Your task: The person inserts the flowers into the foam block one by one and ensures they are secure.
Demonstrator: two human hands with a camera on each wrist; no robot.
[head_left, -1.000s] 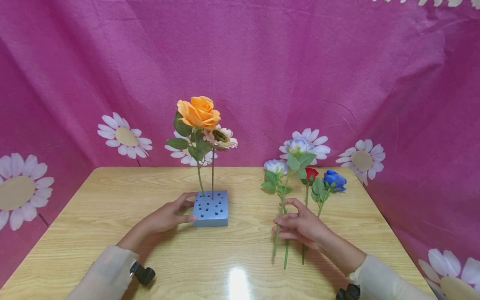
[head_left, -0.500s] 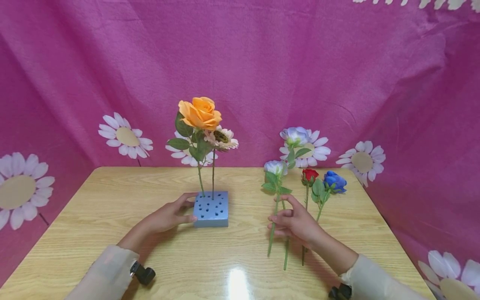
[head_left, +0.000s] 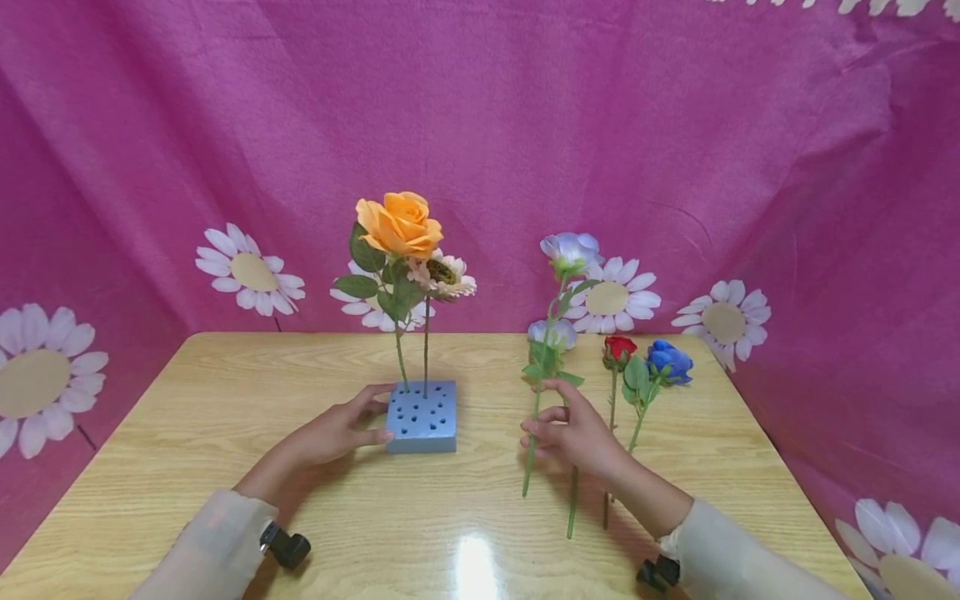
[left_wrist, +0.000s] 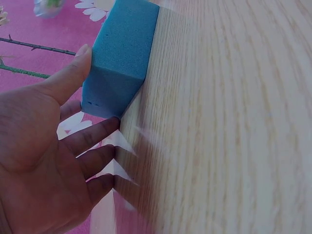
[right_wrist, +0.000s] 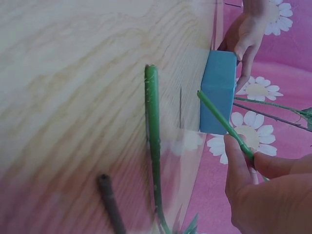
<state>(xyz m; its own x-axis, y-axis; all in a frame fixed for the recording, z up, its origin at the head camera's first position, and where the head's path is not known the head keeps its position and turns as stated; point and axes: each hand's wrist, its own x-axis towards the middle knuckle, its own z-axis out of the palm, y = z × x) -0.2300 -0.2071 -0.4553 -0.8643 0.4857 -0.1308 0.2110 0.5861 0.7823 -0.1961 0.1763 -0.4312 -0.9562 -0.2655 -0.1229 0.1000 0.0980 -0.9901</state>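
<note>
Left hand (left_wrist: pixel 46 151) in on the left side, palm to the camera, and the thumb (left_wrist: pixel 73 73) is right up against the edge of the blue block (left_wrist: pixel 119 56)! One finger is half hidden behind the block's corner; the next has its tip at the lower corner, with two more lined up below, tips beside the bench (left_wrist: pixel 229 117), whose pale wood grain fills the right. Over on the left, a dark, knobbly stem (left_wrist: pixel 44 47) and a green stem (left_wrist: pixel 24 71), side by side, both lost behind the thumb. Beyond, pink cloth (left_wrist: pixel 61 24) with white petals (left_wrist: pixel 90 9), and up top a pale, blurred flower (left_wrist: pixel 47 8), cut by the frame!
</note>
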